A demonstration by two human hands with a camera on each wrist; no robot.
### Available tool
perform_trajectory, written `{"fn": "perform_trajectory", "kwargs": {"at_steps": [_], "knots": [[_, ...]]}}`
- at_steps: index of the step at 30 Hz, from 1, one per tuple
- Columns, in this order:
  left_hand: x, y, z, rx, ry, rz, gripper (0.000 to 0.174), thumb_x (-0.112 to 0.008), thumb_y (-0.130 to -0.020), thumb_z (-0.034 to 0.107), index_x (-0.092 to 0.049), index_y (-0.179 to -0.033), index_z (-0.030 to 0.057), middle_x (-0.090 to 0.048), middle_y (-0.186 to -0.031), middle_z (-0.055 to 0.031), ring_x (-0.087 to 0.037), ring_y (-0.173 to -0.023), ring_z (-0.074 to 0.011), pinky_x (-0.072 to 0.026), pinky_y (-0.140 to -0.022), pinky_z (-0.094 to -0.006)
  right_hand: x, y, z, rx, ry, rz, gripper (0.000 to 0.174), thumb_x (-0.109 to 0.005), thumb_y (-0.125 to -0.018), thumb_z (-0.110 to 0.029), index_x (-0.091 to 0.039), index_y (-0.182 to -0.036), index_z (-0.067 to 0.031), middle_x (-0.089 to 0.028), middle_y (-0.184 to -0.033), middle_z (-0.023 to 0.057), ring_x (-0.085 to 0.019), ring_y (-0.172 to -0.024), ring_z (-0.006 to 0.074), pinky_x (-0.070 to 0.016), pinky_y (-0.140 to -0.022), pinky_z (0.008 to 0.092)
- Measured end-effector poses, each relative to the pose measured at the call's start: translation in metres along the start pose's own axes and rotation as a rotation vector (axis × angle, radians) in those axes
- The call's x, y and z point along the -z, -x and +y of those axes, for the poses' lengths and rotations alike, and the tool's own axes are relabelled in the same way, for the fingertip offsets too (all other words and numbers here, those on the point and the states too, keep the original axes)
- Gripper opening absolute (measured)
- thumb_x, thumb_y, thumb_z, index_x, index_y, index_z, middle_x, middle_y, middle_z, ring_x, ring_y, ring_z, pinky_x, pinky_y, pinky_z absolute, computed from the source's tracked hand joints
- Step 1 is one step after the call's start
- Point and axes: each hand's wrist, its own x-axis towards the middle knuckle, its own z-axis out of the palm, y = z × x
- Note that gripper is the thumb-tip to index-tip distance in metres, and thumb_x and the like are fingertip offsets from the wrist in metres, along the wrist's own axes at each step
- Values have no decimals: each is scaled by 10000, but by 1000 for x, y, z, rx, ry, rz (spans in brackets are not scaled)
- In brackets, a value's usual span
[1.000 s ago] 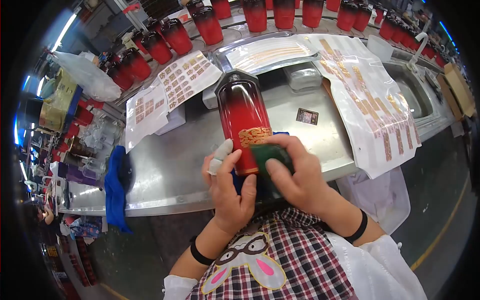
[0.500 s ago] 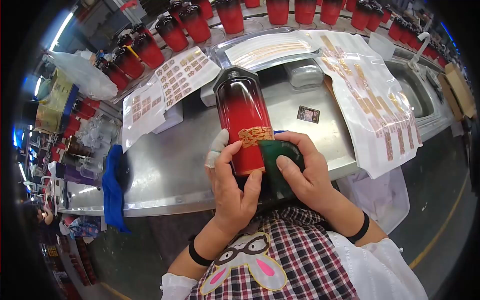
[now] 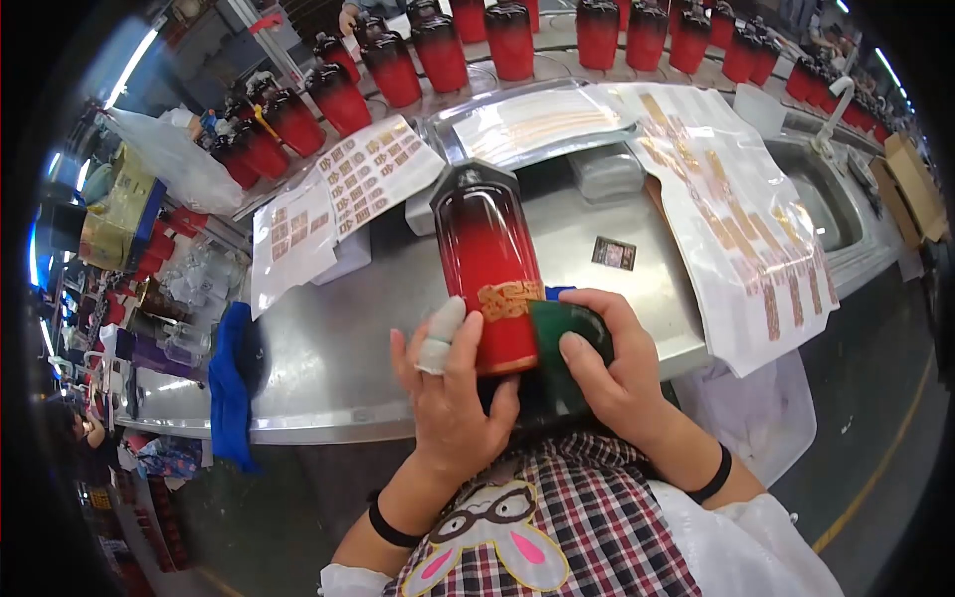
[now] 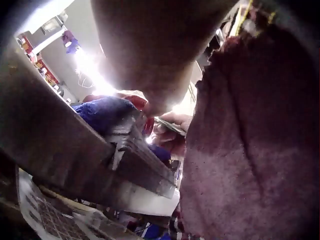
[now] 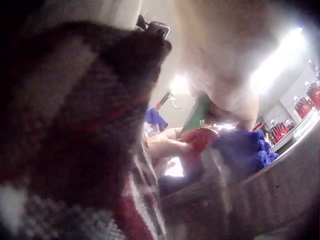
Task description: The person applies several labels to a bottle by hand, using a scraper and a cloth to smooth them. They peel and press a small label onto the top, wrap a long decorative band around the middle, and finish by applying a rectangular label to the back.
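Note:
A red bottle (image 3: 487, 249) with a black top and a gold pattern band (image 3: 509, 298) lies neck away on the metal bench. The left hand (image 3: 453, 408), white covers on its fingertips, has its index finger at the bottle's lower left side and its thumb by the base; other fingers extend clear of the glass. At the lower right side, the right hand (image 3: 622, 373) grips a dark green flat piece (image 3: 572, 348) beside the band's end. The right wrist view shows that green piece (image 5: 197, 115) above the bottle (image 5: 200, 142). Blue cloth (image 5: 245, 150) lies beside it.
Gold decal sheets (image 3: 731, 209) lie right, more sheets (image 3: 368, 169) left. A tray (image 3: 537, 119), clear box (image 3: 607, 174) and small dark card (image 3: 614, 253) stand or lie beyond the bottle. Red bottles (image 3: 507, 40) line the back; a blue cloth (image 3: 231, 388) hangs left.
The right hand has moved the green piece rightward from the pattern to the bottle's right edge. Some left-hand fingers have spread away from the bottle. The background bottles have shifted position.

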Motion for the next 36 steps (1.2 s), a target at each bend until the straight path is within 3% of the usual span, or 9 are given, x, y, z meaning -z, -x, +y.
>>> {"fn": "perform_trajectory", "kwargs": {"at_steps": [5, 9, 12, 15, 19, 26, 31, 34, 36], "knots": [[-10, -10, -1, -102, -125, 17, 654, -699, -855, 226, -450, -1404, -29, -472, -1410, -276, -467, -1301, -427, -189, -1150, -607, -6, 2, 4, -27, -60, -17, 331, -593, -925, -118, -528, -1232, -12, -664, -952, 165, -676, -848, 249, -527, -760, 341], [-18, 5, -19, -16, 202, 63, 650, -691, -894, 261, -436, -1404, -53, -493, -1385, -287, -474, -1305, -431, -219, -1154, -579, -5, 2, 2, -81, -88, -46, 333, -596, -925, -125, -530, -1232, -13, -664, -963, 162, -672, -856, 237, -527, -766, 337], [-8, -1, -9, 28, 71, 30, 667, -693, -890, 260, -428, -1410, -62, -478, -1394, -305, -467, -1313, -443, -270, -1145, -555, -3, 2, 2, -88, -89, -47, 332, -598, -921, -126, -534, -1226, -11, -662, -973, 164, -668, -868, 228, -526, -773, 334], [-1, -19, 4, -75, -51, -38, 699, -686, -898, 268, -386, -1436, -62, -476, -1399, -302, -467, -1315, -437, -266, -1147, -552, -6, 3, 6, -75, -103, -37, 328, -598, -918, -121, -539, -1221, -10, -660, -981, 162, -664, -874, 223, -524, -777, 330], [-16, 4, -18, 82, 294, -10, 773, -683, -897, 317, -312, -1477, -35, -419, -1445, -294, -396, -1365, -433, -181, -1158, -585, -5, 2, 4, -68, -92, -33, 327, -597, -911, -112, -543, -1215, -6, -661, -998, 151, -657, -873, 210, -521, -783, 319], [-6, -18, -5, -52, -3, -69, 817, -749, -816, 193, -324, -1482, -13, -395, -1476, -270, -385, -1375, -431, -200, -1164, -555, -8, 4, 11, -99, -158, -19, 321, -599, -912, -117, -544, -1209, -7, -663, -989, 143, -651, -871, 186, -517, -776, 311], [-15, 3, -25, 179, 500, -92, 840, -747, -829, 218, -291, -1490, -27, -377, -1484, -280, -383, -1371, -439, -236, -1146, -556, -3, 5, 6, -123, -141, -59, 313, -585, -906, -99, -550, -1203, -4, -665, -945, 130, -644, -836, 172, -517, -746, 303], [-2, -11, -11, 37, 79, -18, 852, -760, -814, 217, -295, -1490, -12, -352, -1498, -279, -363, -1381, -442, -236, -1143, -564, -5, 4, 5, -104, -119, -35, 312, -586, -906, -97, -551, -1202, -4, -663, -945, 130, -640, -824, 167, -514, -741, 295], [-3, -15, -10, -39, 22, -35, 847, -761, -806, 202, -302, -1492, 11, -339, -1508, -271, -349, -1388, -442, -223, -1150, -566, -6, 5, 8, -114, -168, -31, 314, -587, -906, -97, -550, -1203, -3, -662, -948, 132, -640, -825, 169, -514, -744, 296]]}}
